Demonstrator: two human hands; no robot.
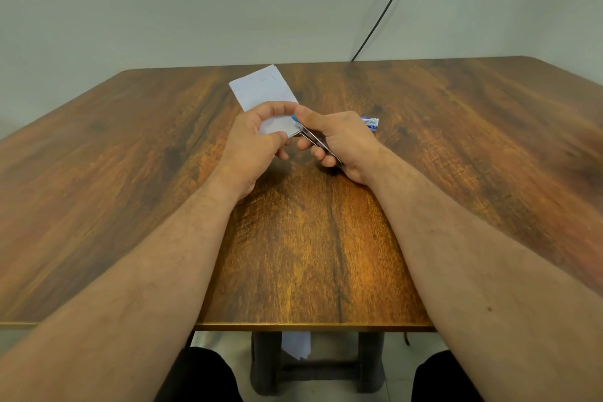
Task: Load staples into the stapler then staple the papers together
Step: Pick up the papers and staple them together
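Glossy wood-grain table [326,238], matt white papers [261,88], shiny metal stapler [318,140].

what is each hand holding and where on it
The left hand pinches the papers at their near corner. The right hand grips the stapler around its body, thumb on the front end.

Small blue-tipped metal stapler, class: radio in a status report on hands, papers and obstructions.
Right hand grips the small blue-tipped metal stapler. Left hand pinches the white papers, corner at the stapler's mouth. Blue-and-white staple box behind right hand, nothing blocking.
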